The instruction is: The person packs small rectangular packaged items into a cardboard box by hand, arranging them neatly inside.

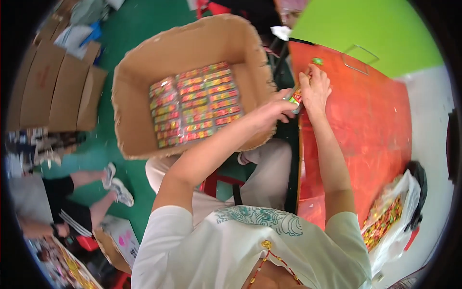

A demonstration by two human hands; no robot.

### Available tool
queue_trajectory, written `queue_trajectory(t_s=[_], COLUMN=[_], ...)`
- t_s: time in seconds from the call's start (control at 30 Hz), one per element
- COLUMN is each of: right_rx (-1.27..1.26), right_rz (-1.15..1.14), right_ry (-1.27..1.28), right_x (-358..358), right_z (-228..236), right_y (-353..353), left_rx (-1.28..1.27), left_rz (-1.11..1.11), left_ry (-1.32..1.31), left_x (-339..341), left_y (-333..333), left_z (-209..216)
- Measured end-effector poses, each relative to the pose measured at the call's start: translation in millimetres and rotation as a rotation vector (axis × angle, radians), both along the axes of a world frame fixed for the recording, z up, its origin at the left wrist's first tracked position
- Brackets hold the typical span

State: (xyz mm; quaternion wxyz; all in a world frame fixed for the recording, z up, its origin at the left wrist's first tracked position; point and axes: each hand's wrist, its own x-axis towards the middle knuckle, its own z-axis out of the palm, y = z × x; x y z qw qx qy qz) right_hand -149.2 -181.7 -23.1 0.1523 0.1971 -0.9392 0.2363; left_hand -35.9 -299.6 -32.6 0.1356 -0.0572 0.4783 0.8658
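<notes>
Over the left edge of the orange-red tabletop, my left hand is closed around the lower end of a small pack with green, red and yellow colours and a clear, shiny wrap. My right hand bends its fingers over the pack's upper end; the fingers partly hide it. Just beyond those fingertips lies a small bright green piece, too small to name. To the left, a large open cardboard box holds rows of similar colourful packs in clear wrapping.
At the table's near right, a white plastic bag lies open with many small colourful pieces. A wire handle sits by the green panel. Cartons stand far left; a seated person's legs are lower left.
</notes>
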Motion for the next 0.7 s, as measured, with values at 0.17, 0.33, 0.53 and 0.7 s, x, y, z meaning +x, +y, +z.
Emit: queue_trajectory(t_s=[0.17,0.33,0.53,0.7], right_rx=[0.02,-0.256,-0.498,-0.578], right_rz=[0.125,0.435,0.584,0.551], right_ry=[0.021,-0.371,-1.525,-1.715], right_x=[32,19,23,28], right_z=[-8,-44,-78,-167], right_y=[-74,-129,-206,-244], left_rx=[0.288,0.154,-0.019,-0.264], left_rz=[0.252,0.286,0.223,0.084], left_ry=[-0.091,-0.099,-0.277,-0.408], left_x=[35,77,111,109], left_y=[-44,-128,-238,-285], left_z=[-13,-30,-68,-118])
